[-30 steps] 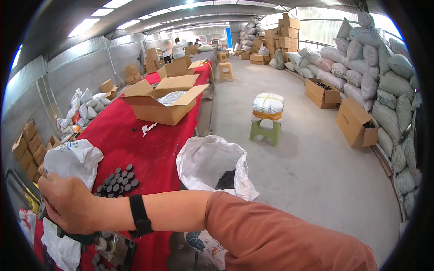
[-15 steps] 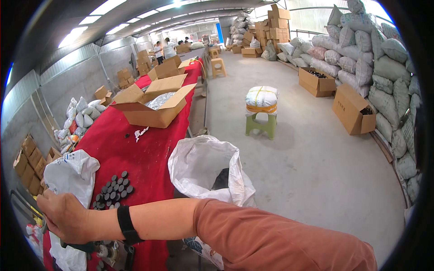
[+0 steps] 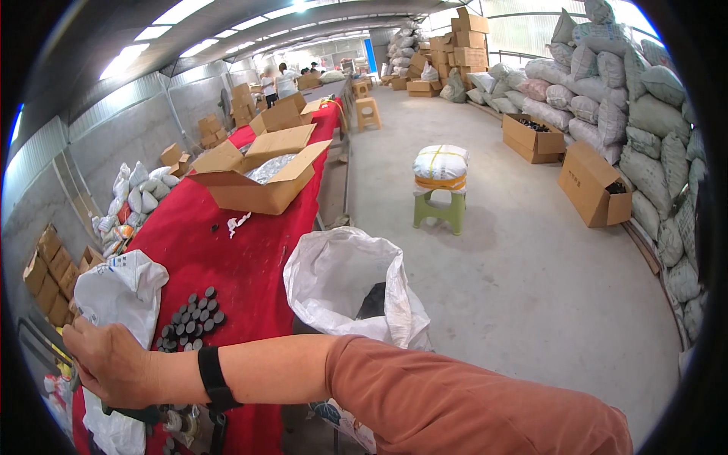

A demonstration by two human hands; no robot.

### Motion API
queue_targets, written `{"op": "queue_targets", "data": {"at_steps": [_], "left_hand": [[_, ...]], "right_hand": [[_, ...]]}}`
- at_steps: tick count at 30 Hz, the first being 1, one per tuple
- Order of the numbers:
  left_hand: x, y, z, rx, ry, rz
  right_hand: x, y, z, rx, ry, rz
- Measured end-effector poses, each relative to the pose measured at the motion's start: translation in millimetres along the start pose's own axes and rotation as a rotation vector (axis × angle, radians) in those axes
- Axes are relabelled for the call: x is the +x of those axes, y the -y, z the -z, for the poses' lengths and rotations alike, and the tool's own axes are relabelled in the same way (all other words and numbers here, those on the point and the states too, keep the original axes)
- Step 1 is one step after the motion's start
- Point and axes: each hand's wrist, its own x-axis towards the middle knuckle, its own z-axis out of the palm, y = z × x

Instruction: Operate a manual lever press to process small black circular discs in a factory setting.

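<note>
Stretching across a red cloth-covered table point(image 3: 250, 284), my right hand point(image 3: 114, 368) curls at a dark, curved metal bar point(image 3: 45, 338), its end hidden; I cannot tell whether my obscured fingertips grip it. Round black caps point(image 3: 190, 327) lie beyond my wrist.

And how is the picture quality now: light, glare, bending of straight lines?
Head view: skylights glare white, upper left; the fisheye curves the roof and leaves black corners; a faint shadow spreads beside the stool; the right hand looks fairly sharp.
</note>
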Motion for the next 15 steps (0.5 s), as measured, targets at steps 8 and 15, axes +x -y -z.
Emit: {"op": "queue_targets", "data": {"at_steps": [8, 15], "left_hand": [[14.5, 23.0, -0.2, 0.116, -0.176, -0.091], [22.9, 32.8, -18.2, -0.638, -0.226, 0.185]], "right_hand": [[2.1, -1.1, -3.9, -0.255, 0.103, 0.038], [34.2, -17.6, -7.1, -0.212, -0.007, 0.105]]}}
